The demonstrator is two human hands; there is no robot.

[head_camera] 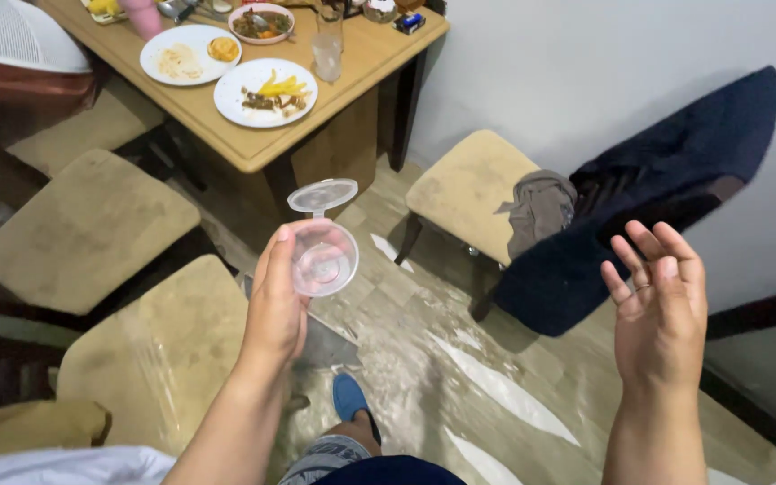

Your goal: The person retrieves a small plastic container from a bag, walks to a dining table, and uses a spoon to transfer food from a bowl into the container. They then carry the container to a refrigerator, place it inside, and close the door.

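Cup: small, clear plastic, round, apparently empty. A hinged lid of the same clear plastic stands open above the rim, joined by a narrow tab. The cup is tipped, mouth toward the camera, held in the air above the floor, forward of the table corner.

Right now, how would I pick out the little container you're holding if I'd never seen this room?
Start at the wooden dining table with the white plates of food, then drop to the left hand raised below its corner. In its grip is a small clear plastic cup with a hinged lid flipped open: the only see-through, empty thing here off the table.
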